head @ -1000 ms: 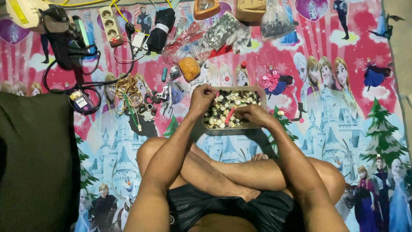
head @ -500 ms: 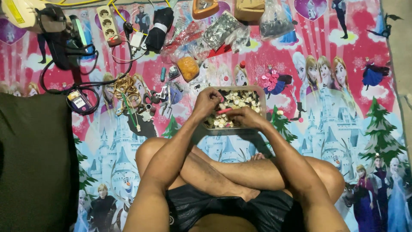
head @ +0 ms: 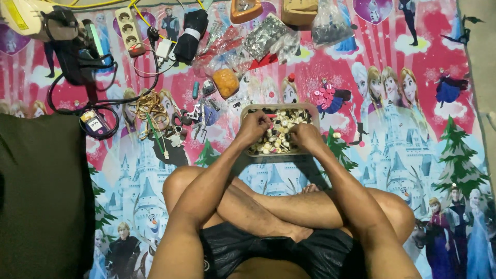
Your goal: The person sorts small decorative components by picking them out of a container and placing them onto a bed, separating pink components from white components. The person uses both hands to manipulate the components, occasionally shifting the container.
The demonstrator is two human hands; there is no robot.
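Head camera view, looking straight down at our two hands working in a shallow tray (head: 247, 111) full of small pale round pieces (head: 276, 137), perhaps caps or buttons. Our left hand (head: 254, 127) has its fingers curled closed around a small pink piece at the tray's upper left part; our right hand (head: 305, 135) rests knuckles-up on the pile, fingers tucked under, and we cannot tell whether they grip anything. The tray sits on a bright cartoon-printed mat (head: 413, 155) just beyond our crossed legs, which are bare below black shorts. Both forearms reach forward from the knees and angle inward, wrists bent down, so the hands nearly meet over the tray. We judge the pieces small and loose: a careless scoop or a nudge from a wrist against the rim could scatter them onto the busy mat, where they would be hard to find among the pattern. A cluster of pink pieces (head: 324, 96) lies just right of the tray, an orange-filled bag (head: 226, 81) up to its left, a tangle of rubber bands and small tools (head: 155, 111) farther left, and a power strip (head: 129, 29) with cables near the top edge.
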